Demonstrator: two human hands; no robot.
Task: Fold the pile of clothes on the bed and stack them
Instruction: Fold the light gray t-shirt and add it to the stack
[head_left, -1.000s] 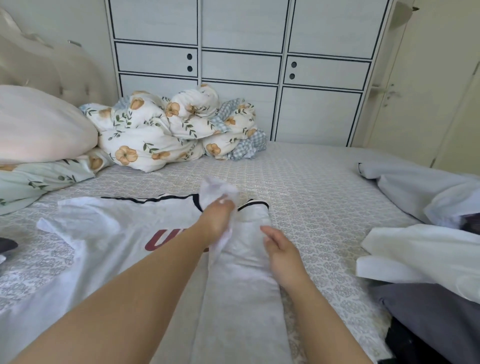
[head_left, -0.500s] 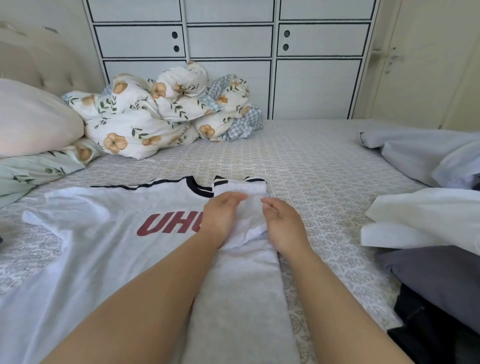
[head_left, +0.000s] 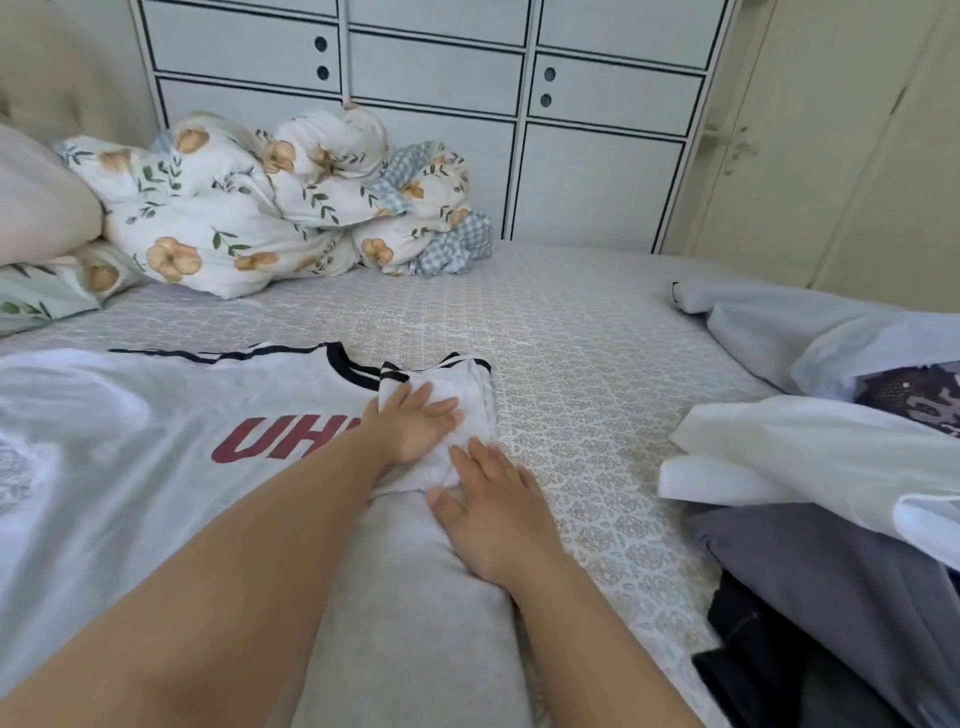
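Both hands, left (head_left: 415, 423) and right (head_left: 488, 512), press flat, fingers straight and gripping nothing, on the folded sleeve of the white red-lettered cotton T-shirt (head_left: 156, 447). Once released, the sleeve may spring open, and the soft patterned bed (head_left: 571, 353) could let the fold skew.

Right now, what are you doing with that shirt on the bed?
A person is folding a white T-shirt with red letters, spread on the bed. Its right side and sleeve are already folded in over the body. The left hand lies flat on the folded sleeve, and the right hand presses flat beside it, smoothing the fold. More clothes wait unfolded in a heap on the right. A flowered quilt is bunched at the head of the bed.
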